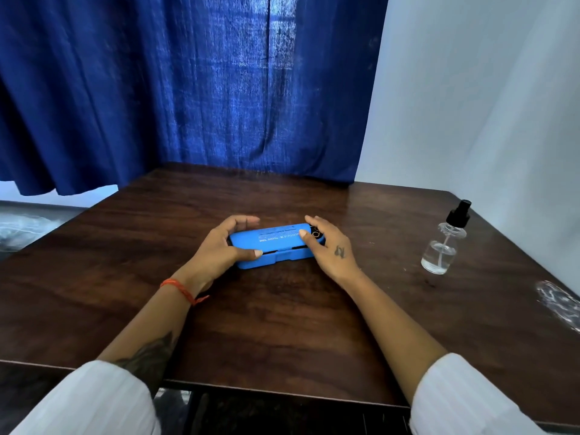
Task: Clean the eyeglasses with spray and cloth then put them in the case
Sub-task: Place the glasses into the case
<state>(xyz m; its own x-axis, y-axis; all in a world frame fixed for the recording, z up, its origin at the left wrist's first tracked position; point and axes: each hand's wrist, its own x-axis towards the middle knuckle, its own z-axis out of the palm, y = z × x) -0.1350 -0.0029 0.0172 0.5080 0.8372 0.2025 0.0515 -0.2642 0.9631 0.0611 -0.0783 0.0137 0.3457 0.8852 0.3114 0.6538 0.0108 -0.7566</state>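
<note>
A blue eyeglass case (pixel 276 246) lies on the dark wooden table (pixel 282 324) in the middle, its lid nearly down with a thin gap along the front. My left hand (pixel 221 248) grips the case's left end, thumb on the front edge, fingers curled over the back. My right hand (pixel 329 246) holds the right end, thumb on the lid. A dark shape with a gold ring shows at the case's right end, under my right hand. The eyeglasses and a cloth are not visible. A clear spray bottle (pixel 445 243) with a black nozzle stands upright at the right.
A blue curtain (pixel 188 89) hangs behind the table and a pale wall (pixel 486 105) is at the right. A shiny, crumpled clear thing (pixel 557 301) lies at the table's right edge. The table's near edge runs just below my forearms.
</note>
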